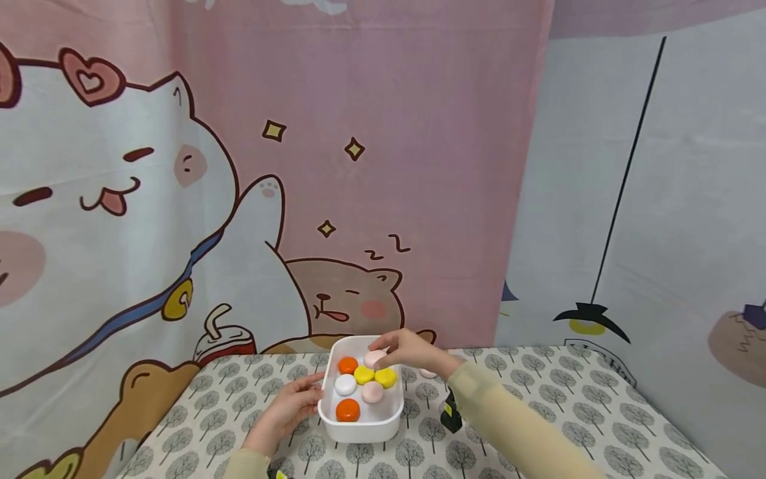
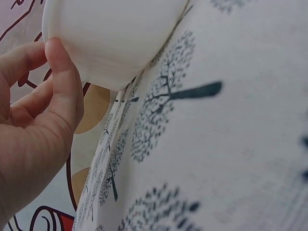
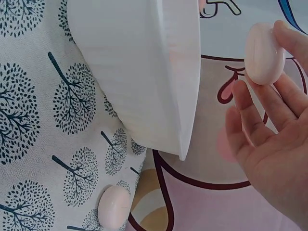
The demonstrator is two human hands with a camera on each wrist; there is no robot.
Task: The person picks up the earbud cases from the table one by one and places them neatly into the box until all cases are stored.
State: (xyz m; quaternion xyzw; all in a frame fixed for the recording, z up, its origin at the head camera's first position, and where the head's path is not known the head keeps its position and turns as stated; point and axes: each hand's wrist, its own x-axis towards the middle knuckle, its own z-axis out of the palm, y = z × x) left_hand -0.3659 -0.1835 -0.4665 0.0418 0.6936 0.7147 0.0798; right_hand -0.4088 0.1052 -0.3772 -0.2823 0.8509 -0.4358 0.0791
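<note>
A white rectangular box stands on the table. Inside it lie two orange discs, two yellow discs, a white disc and a pale pink disc, all smooth and rounded. My left hand holds the box's left side; in the left wrist view, thumb and finger meet at its rim. Over the box's far right part, my right hand pinches another pale pink disc between thumb and fingers. That disc is above the rim, as the right wrist view shows.
One more pale pink disc lies on the table to the right of the box, partly hidden by my right arm in the head view. A tree-patterned cloth covers the table. Behind it hangs a cartoon-printed curtain.
</note>
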